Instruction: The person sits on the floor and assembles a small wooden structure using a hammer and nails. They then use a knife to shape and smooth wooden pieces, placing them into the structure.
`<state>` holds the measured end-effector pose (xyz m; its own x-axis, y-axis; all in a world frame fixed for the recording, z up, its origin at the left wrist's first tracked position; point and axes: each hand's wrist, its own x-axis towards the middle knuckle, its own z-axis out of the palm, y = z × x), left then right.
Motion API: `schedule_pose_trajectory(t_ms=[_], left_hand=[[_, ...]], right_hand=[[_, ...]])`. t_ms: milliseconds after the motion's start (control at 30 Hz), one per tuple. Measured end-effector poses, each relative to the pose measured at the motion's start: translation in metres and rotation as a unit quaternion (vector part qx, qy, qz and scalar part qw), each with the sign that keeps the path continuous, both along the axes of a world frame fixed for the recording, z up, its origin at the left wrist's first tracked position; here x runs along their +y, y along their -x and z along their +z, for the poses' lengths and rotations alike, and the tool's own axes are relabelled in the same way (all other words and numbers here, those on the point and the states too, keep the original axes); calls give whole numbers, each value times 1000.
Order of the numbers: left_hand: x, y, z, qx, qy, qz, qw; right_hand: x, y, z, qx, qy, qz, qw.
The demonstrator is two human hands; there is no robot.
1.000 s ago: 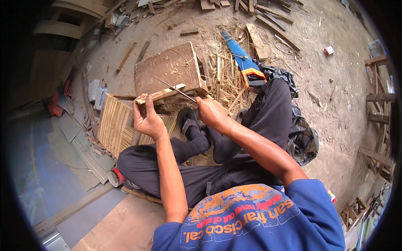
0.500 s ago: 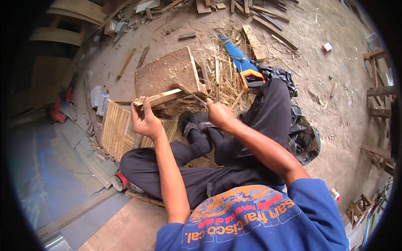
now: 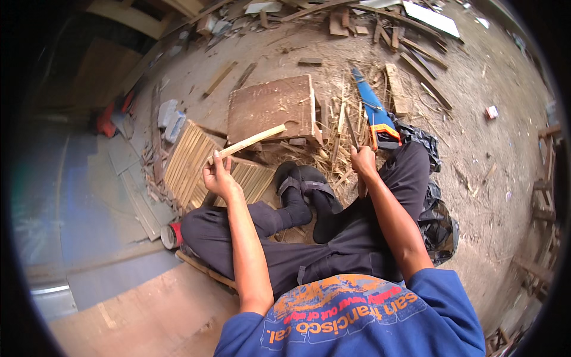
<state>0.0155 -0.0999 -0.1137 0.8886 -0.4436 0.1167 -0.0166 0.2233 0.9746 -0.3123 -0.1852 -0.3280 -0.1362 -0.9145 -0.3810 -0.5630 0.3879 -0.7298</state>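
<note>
My left hand (image 3: 220,177) pinches one end of a pale wooden strip (image 3: 253,140), which slants up to the right with its far end over a low wooden stool (image 3: 270,107). My right hand (image 3: 363,160) is closed round the handle of a knife (image 3: 351,132), its narrow dark blade pointing away from me. Apart from the strip, the knife stands over the shavings, left of a blue handsaw (image 3: 370,98) with an orange and black handle. Below my left hand are bundled slats (image 3: 189,160) in neat rows, partly hidden by that hand and my leg.
Wood shavings (image 3: 339,143) lie between the stool and the saw. Black plastic bags (image 3: 439,229) sit beside my right knee. A red can (image 3: 172,235) stands by my left knee. Scrap boards (image 3: 425,71) are strewn across the far floor.
My right hand has drawn the knife away from the strip, to the right. My left hand has raised the strip's far end, and the view has shifted, so the floor things appear farther right.
</note>
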Motion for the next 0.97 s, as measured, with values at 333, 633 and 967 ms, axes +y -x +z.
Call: schedule_pose_trajectory(t_ms=[333,633,967], left_hand=[[117,-29,15,69,42,64,995],[181,-80,5,119,41,141,982],[177,-174,-41,-86,-259,125,954]], right_hand=[[23,-71,33,33,221,31,974],[48,-224,138,-440,112,164,876],[24,-306,180,-378,116,226,890]])
